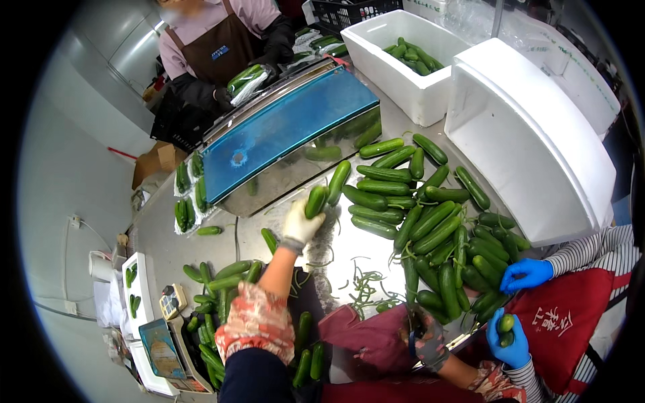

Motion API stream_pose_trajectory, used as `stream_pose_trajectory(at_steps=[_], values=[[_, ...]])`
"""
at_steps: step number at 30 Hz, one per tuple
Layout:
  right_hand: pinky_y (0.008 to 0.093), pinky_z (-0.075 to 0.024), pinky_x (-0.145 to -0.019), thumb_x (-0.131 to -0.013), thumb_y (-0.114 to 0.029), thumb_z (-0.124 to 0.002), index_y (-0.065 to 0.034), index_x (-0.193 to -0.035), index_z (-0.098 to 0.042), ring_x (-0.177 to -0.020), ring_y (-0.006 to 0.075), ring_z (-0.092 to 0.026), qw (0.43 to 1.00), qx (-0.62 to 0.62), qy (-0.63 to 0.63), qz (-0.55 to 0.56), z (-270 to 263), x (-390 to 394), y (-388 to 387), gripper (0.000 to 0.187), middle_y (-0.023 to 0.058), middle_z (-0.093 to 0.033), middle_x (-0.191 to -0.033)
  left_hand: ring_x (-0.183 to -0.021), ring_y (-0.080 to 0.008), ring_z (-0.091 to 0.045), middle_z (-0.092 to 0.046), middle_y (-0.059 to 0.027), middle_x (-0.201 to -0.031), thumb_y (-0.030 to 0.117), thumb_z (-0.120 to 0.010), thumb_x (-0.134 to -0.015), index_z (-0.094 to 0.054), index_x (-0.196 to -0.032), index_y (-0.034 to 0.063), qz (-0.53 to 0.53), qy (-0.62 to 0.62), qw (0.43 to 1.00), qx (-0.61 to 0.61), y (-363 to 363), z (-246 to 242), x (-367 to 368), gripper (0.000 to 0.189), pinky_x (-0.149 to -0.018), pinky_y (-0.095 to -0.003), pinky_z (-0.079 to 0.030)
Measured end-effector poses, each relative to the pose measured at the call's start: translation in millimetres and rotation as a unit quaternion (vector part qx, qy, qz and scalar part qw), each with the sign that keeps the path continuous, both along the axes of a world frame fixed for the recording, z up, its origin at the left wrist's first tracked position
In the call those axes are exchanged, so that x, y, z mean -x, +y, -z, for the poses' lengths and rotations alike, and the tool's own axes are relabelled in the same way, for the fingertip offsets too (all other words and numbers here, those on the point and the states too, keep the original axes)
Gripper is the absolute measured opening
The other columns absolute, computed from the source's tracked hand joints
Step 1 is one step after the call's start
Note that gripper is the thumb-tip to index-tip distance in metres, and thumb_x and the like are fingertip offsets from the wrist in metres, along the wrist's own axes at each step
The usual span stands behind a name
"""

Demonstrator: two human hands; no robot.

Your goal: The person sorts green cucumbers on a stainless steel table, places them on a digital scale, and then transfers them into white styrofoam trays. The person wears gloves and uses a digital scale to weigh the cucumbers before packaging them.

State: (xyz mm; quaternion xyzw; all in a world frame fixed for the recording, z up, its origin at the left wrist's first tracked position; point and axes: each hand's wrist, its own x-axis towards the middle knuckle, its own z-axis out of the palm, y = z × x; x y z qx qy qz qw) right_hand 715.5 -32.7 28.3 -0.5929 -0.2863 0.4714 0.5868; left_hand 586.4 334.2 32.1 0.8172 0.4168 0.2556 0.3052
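Observation:
My left hand (301, 223), in a whitish glove, grips a cucumber (316, 201) over the steel table (287, 242). Another cucumber (338, 182) lies just beyond its fingers. My right hand (428, 340) wears a dark patterned glove and is low in the view, beside a maroon cloth (365, 335). Its fingers are partly hidden, and I cannot tell whether it holds anything. Ahead of that hand spreads a large pile of cucumbers (433, 226). Several thin cut stems (370, 287) are scattered between my hands. More cucumbers (221, 282) lie to the left of my left forearm.
A blue-topped steel packing machine (292, 131) crosses the table. White foam boxes (388, 60) stand at the far right. A digital scale (171, 352) is at left. Across the table a co-worker (216, 45) holds wrapped cucumbers; another person's blue-gloved hands (526, 274) are at right.

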Motion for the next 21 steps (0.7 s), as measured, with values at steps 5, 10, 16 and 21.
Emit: stream_pose_trajectory(at_steps=[5,10,16,21], values=[[0.0256,-0.0436,-0.060,-0.062,-0.019,-0.079,-0.0020,-0.123,-0.042,-0.068,0.0158,-0.053,0.991,0.007,-0.108,-0.080,14,1,-9,0.073,0.0073,-0.054,-0.091,-0.093,-0.0212,-0.056,-0.060,-0.0071,-0.101,0.006,-0.074,-0.065,-0.060,-0.104,0.0062,0.044,-0.160,0.986,-0.009,-95,-46,32,0.041,-0.083,-0.0315,-0.044],[0.0307,-0.0478,-0.064,-0.067,-0.020,-0.075,-0.0029,-0.113,-0.050,-0.075,0.0217,-0.058,0.967,-0.087,-0.231,-0.060,-30,13,1,0.056,0.0086,-0.058,-0.095,-0.094,-0.0210,-0.058,-0.061,-0.0073,-0.101,0.000,-0.073,-0.065,-0.061,-0.105,0.0079,0.067,-0.200,0.977,-0.009,-151,-58,45,0.043,-0.084,-0.0308,-0.046],[0.0378,-0.0467,-0.077,-0.075,-0.035,-0.064,-0.0023,-0.118,-0.051,-0.086,0.0310,-0.059,0.916,-0.094,-0.377,-0.102,-96,20,36,0.055,0.0155,-0.059,-0.099,-0.092,-0.0236,-0.059,-0.061,-0.0088,-0.102,0.000,-0.073,-0.064,-0.060,-0.103,0.0082,0.091,-0.119,0.984,-0.093,-187,-58,49,0.042,-0.082,-0.0322,-0.046],[0.0356,-0.0470,-0.076,-0.078,-0.036,-0.060,-0.0001,-0.119,-0.050,-0.087,0.0269,-0.060,0.911,-0.090,-0.390,-0.101,-83,12,23,0.056,0.0150,-0.059,-0.099,-0.092,-0.0225,-0.059,-0.061,-0.0091,-0.101,0.000,-0.074,-0.064,-0.058,-0.105,0.0077,0.073,-0.140,0.984,-0.086,-209,-63,53,0.044,-0.084,-0.0320,-0.046]])
